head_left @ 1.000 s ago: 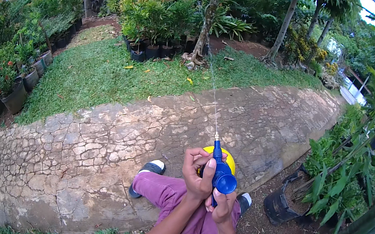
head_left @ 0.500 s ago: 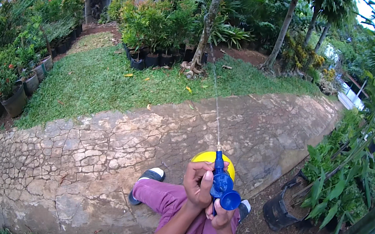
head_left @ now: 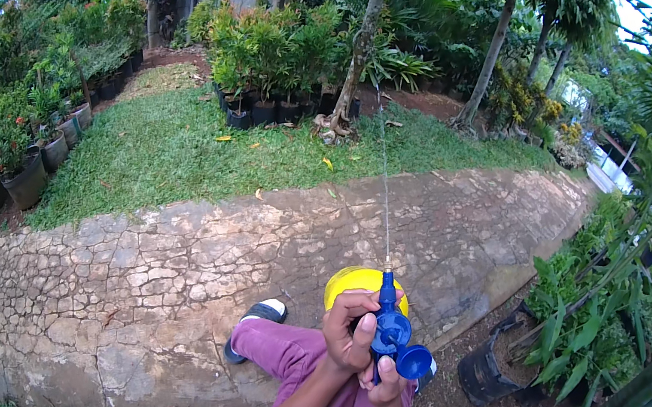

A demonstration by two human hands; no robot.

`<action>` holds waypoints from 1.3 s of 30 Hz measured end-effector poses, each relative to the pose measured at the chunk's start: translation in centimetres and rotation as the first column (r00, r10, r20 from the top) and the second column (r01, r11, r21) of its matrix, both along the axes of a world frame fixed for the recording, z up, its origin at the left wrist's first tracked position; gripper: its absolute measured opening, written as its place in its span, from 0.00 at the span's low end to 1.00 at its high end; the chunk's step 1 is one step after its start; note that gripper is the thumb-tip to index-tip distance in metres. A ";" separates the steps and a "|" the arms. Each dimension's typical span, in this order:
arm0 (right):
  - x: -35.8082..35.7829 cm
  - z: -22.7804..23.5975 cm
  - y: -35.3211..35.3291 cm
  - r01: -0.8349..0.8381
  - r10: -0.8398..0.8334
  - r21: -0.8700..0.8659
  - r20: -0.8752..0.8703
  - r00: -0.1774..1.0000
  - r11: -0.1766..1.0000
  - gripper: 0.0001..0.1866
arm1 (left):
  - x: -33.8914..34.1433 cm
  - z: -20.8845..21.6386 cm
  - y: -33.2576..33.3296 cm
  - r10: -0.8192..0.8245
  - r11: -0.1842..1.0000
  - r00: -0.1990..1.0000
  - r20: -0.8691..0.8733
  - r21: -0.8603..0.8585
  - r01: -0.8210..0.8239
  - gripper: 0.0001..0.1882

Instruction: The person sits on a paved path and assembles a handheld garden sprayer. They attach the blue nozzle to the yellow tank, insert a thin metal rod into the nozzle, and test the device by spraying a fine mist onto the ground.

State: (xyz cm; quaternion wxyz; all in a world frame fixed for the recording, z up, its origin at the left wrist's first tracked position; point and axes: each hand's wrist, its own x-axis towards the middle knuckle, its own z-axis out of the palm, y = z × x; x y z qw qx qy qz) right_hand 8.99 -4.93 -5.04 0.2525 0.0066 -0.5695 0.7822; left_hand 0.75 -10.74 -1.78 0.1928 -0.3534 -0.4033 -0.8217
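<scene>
In front of my lap is a pressure sprayer with a yellow tank (head_left: 350, 283) and a blue pump head (head_left: 392, 329). From its brass-coloured nozzle tip a thin straight stream of water (head_left: 385, 184) shoots away toward the grass. My left hand (head_left: 350, 330) is closed around the sprayer's head, thumb and fingers near the base of the nozzle. Below it, my right hand (head_left: 386, 383) grips the rear of the head, thumb up beside the round blue pump knob (head_left: 414, 361). The pump head and my hands hide much of the tank.
Cracked stone paving (head_left: 167, 292) runs across in front of my feet, with a lawn (head_left: 153, 160) beyond. Potted shrubs (head_left: 261, 84) and a leaning tree trunk (head_left: 366, 35) stand farther off. At the right, a black plant pot (head_left: 493, 361) sits on soil beside leafy stems.
The sprayer has tilted, its round knob shifting right and down and its nozzle dipping slightly. More of the yellow tank shows at the left. Water streams in both frames.
</scene>
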 end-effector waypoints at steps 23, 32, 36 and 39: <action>-0.1 0.8 -0.1 0.018 -0.018 -0.050 0.010 1.000 0.999 0.20 | 0.2 1.0 0.0 0.085 0.996 0.996 0.035 -0.028 -0.084 0.12; -0.1 0.6 0.1 -0.005 0.005 -0.016 0.009 1.000 1.000 0.21 | -0.1 0.5 0.4 0.112 0.994 0.992 0.058 -0.017 -0.111 0.12; -0.1 0.3 0.3 -0.008 0.008 0.004 0.028 1.000 1.000 0.21 | -0.1 0.4 0.4 0.106 0.994 0.991 0.076 -0.008 -0.106 0.11; -0.2 0.0 0.3 0.004 -0.006 0.079 0.025 1.000 0.997 0.21 | -0.1 0.5 0.3 0.131 0.991 0.990 0.042 0.015 -0.132 0.11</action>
